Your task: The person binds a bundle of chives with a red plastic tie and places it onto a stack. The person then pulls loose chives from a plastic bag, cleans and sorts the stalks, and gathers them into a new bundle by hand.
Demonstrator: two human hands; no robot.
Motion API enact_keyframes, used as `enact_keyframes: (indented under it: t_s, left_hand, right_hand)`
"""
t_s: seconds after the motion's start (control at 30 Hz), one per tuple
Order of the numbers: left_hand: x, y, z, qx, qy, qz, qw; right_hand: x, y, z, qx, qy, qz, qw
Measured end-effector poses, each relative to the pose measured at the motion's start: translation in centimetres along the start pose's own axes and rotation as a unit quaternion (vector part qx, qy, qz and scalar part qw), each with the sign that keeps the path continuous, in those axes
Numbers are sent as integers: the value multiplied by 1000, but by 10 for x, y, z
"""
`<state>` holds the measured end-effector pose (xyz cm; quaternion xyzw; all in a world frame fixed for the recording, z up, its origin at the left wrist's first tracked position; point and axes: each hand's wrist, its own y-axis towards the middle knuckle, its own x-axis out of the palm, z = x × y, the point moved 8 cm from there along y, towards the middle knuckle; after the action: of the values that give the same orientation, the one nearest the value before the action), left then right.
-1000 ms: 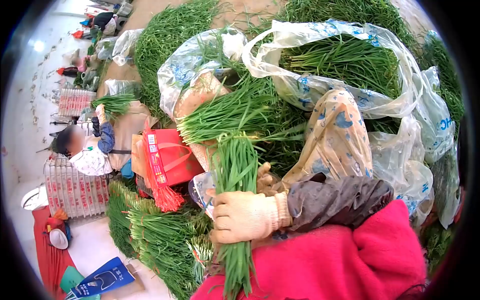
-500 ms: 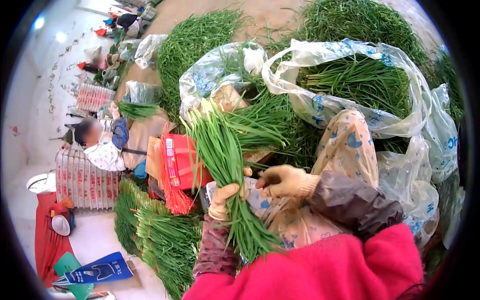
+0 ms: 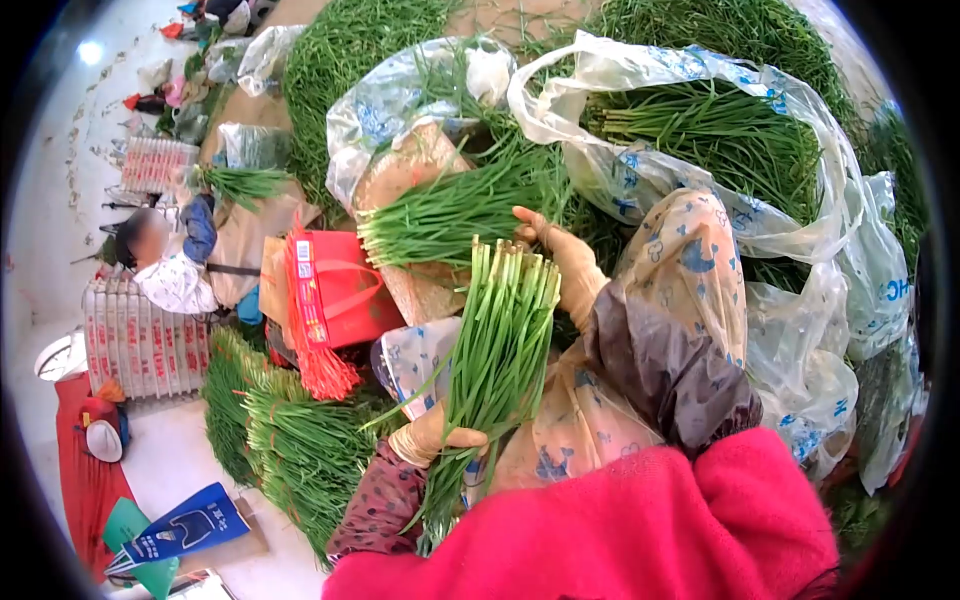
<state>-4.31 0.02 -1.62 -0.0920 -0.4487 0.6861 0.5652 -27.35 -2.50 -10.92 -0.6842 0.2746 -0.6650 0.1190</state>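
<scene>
My left hand (image 3: 432,434), in a cream glove, is closed round the lower part of a bunch of long green stalks (image 3: 500,340). The bunch stands with its pale cut ends at the top, over my covered lap. My right hand (image 3: 555,245), also gloved, is open beside the top of that bunch, its fingers near a second pile of stalks (image 3: 450,212). That pile lies on a tan board (image 3: 410,175), pale ends to the left.
A plastic bag (image 3: 600,165) of stalks lies at the upper right. A red bag (image 3: 345,290) is left of the board, above tied bundles (image 3: 300,430). Another person (image 3: 175,265) sits at the left, by stacked crates (image 3: 145,340). Loose greens (image 3: 340,90) spread behind.
The held bunch has swung more upright and lower, its cut ends now level. My left hand has moved down along it. My right hand has moved up towards the pile on the board.
</scene>
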Motion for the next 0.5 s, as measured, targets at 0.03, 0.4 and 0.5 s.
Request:
enact_keyframes:
  t_s: [0.03,0.4,0.5]
  left_hand:
    - [10,-3,8,13,-16,23,1000]
    - [8,-30,-27,2,-194,0,981]
    - [3,-41,-34,3,-209,-9,978]
  right_hand:
    - [-9,4,-2,5,-38,27,999]
    - [-74,46,-100,-145,-181,149,961]
    - [-56,35,-125,-67,-410,113,903]
